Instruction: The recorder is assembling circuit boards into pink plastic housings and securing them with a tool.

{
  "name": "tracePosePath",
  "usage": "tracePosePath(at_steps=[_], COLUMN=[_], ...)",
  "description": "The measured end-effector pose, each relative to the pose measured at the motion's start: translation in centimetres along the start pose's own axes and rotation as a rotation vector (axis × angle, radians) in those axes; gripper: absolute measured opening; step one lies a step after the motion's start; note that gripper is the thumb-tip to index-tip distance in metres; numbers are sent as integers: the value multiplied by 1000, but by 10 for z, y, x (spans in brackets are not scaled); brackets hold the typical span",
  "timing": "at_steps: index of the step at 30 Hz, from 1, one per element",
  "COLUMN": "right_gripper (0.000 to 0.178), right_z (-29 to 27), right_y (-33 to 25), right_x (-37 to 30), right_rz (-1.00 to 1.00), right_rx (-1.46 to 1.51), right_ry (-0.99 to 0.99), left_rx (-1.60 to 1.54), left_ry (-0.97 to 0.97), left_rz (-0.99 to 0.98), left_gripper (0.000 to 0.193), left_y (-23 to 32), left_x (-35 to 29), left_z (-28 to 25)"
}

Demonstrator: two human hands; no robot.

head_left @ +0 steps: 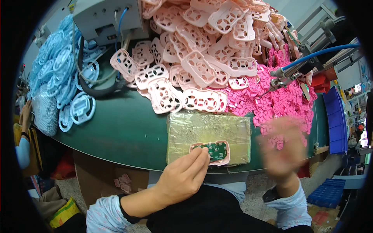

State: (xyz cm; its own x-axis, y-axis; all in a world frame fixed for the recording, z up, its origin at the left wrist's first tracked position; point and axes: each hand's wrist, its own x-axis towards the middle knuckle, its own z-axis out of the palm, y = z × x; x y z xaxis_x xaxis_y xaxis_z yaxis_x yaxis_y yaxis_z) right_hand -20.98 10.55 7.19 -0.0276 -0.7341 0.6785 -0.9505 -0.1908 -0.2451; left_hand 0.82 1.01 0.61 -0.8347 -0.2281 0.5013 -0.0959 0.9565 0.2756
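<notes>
My left hand [183, 176] pinches the near left edge of a small green circuit board [218, 149]. The board lies in a light pink plastic shell [227, 157], whose rim shows around it. Under the shell is a yellowish block wrapped in clear film [208, 126], at the near edge of the bench. To the right, my right hand [283, 149] is smeared by motion in front of a heap of bright pink small plastic parts [278, 105]. Its fingers cannot be made out, nor whether it holds anything.
Light pink openwork frames [198, 70] are piled at the back of the green bench [112, 139]. Blue frames [58, 66] are heaped left, beside a grey machine box [107, 23]. A metal tool with a blue hose [281, 79] reaches in from the right. Another person's hand [25, 114] shows far left.
</notes>
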Motion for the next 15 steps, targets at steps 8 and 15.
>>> tracePosePath(at_steps=[8, 15], right_gripper=[47, 31], right_z=[-87, -83], right_y=[111, 66], right_x=[124, 144], right_rz=[337, 170], right_rx=[324, 1274], right_ry=[363, -424], left_rx=[-22, 40], left_ry=[-83, -117], left_rz=[20, -1], left_gripper=[37, 38], left_y=[5, 8], left_x=[9, 8], left_z=[-5, -3])
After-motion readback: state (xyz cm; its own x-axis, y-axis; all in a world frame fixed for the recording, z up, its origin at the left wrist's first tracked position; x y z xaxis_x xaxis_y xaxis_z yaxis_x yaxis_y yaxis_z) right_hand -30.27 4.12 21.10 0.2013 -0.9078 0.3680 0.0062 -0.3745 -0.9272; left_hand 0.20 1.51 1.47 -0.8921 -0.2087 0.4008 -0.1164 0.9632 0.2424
